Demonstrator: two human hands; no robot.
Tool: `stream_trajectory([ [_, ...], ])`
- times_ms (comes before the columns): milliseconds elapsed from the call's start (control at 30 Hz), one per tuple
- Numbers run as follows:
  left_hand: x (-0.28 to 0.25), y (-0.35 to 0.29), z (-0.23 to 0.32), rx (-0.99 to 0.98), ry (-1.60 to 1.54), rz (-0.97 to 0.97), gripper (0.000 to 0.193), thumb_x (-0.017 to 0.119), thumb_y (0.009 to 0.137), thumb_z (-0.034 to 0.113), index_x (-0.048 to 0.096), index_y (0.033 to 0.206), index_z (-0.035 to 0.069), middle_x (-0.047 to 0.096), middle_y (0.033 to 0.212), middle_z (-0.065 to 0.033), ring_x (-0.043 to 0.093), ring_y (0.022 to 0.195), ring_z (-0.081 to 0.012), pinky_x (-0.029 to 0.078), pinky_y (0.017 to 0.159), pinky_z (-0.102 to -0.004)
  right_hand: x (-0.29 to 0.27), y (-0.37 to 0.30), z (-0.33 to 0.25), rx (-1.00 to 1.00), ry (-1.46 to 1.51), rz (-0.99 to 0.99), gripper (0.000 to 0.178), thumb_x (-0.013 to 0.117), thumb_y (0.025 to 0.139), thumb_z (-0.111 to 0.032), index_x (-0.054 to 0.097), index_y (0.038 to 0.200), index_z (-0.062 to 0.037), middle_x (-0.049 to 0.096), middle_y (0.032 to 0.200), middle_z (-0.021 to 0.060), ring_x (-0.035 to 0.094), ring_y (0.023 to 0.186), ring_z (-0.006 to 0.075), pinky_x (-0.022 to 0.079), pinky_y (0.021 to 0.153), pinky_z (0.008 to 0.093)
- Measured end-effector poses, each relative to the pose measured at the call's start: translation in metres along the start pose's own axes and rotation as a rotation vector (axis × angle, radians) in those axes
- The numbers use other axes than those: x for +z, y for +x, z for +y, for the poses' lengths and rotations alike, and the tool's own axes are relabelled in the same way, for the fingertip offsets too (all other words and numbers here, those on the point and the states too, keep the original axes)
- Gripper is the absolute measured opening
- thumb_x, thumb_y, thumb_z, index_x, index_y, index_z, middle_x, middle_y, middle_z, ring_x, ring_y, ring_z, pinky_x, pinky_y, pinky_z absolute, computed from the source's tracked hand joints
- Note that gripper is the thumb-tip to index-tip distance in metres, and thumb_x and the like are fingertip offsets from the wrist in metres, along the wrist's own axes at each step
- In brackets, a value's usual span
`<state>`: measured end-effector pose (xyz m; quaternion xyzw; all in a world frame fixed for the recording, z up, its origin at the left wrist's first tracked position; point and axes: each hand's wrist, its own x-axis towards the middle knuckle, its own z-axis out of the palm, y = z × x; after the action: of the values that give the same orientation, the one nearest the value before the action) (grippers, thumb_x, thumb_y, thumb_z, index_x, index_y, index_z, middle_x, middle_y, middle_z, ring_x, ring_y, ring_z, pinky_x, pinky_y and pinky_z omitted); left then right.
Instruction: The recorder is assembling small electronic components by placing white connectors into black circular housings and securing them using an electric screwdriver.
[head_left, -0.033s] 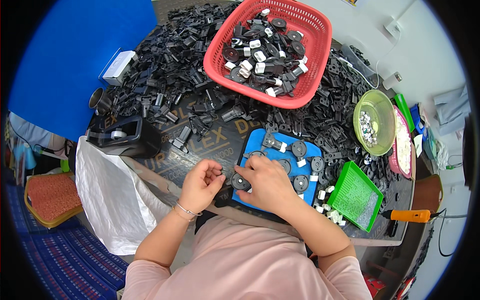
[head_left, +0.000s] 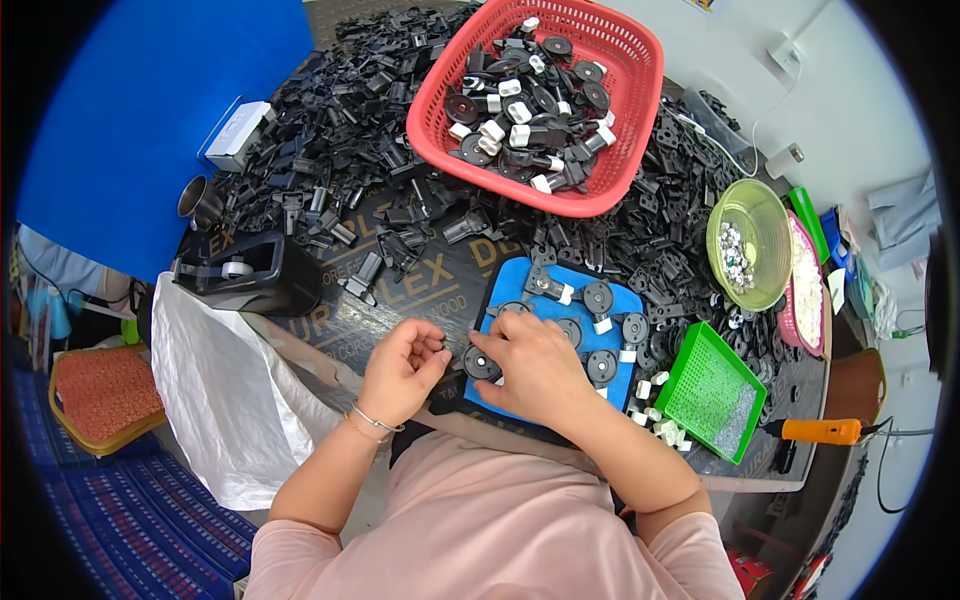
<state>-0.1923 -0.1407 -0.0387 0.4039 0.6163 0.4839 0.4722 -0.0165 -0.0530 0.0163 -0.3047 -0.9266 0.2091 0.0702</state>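
Note:
On a blue mat (head_left: 625, 395) lie several black parts with round wheels and white end pieces, among them a wheel part (head_left: 601, 366) and another wheel part (head_left: 597, 296). My right hand (head_left: 535, 368) reaches over the mat's left side. Its index finger and thumb close around a black round wheel (head_left: 479, 362) at the mat's left edge. Just left of that wheel, my left hand (head_left: 402, 372) is held with its fingers curled in toward the thumb. Anything between those fingertips is too small or hidden to make out. The right palm covers some of the mat.
A red basket (head_left: 425, 125) of assembled parts stands at the far side, among heaped black parts (head_left: 330, 130). To the right are a green tray (head_left: 705, 395), white pieces (head_left: 668, 430), a yellow-green bowl (head_left: 722, 240) and an orange tool (head_left: 820, 431). A black tape dispenser (head_left: 265, 285) stands left.

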Motion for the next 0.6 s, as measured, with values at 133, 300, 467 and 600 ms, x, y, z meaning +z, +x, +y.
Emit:
stream_trajectory([
  [133, 0.001, 0.000, 0.000, -0.018, -0.012, -0.014, 0.022, 0.062, 0.083, -0.004, 0.053, 0.102, 0.002, 0.056, 0.090, -0.0007, 0.054, 0.080, -0.0053, 0.047, 0.072, -0.0183, 0.002, 0.000, -0.001, 0.002, -0.017, -0.007, 0.050, 0.077, 0.064, -0.026, 0.065, 0.110, -0.0095, 0.055, 0.093, 0.0053, 0.055, 0.091, 0.0230, 0.044, 0.074, 0.0367],
  [300, 0.006, 0.003, 0.000, 0.024, -0.048, -0.002, 0.021, 0.066, 0.080, 0.000, 0.056, 0.097, 0.002, 0.058, 0.083, -0.0016, 0.053, 0.071, -0.0052, 0.045, 0.061, -0.0188, -0.006, -0.011, 0.000, 0.020, 0.017, 0.068, 0.055, 0.077, 0.065, -0.029, 0.062, 0.115, -0.0115, 0.055, 0.093, 0.0057, 0.055, 0.091, 0.0237, 0.044, 0.077, 0.0383],
  [467, 0.004, 0.006, 0.010, 0.072, 0.042, 0.007, 0.022, 0.064, 0.080, -0.003, 0.055, 0.100, 0.003, 0.056, 0.086, 0.0002, 0.052, 0.074, -0.0052, 0.044, 0.066, -0.0187, -0.035, -0.054, 0.027, 0.175, 0.124, 0.186, 0.048, 0.076, 0.068, -0.025, 0.063, 0.112, -0.0126, 0.058, 0.093, 0.0086, 0.058, 0.090, 0.0264, 0.049, 0.075, 0.0353],
  [600, 0.025, 0.015, 0.039, 0.192, 0.196, -0.080, 0.022, 0.065, 0.078, -0.003, 0.056, 0.098, 0.002, 0.056, 0.089, -0.0015, 0.053, 0.075, -0.0083, 0.045, 0.068, -0.0212, -0.063, -0.105, 0.099, 0.590, -0.143, 0.259, 0.032, 0.073, 0.069, -0.014, 0.066, 0.100, -0.0075, 0.061, 0.094, 0.0109, 0.057, 0.092, 0.0308, 0.048, 0.080, 0.0381],
])
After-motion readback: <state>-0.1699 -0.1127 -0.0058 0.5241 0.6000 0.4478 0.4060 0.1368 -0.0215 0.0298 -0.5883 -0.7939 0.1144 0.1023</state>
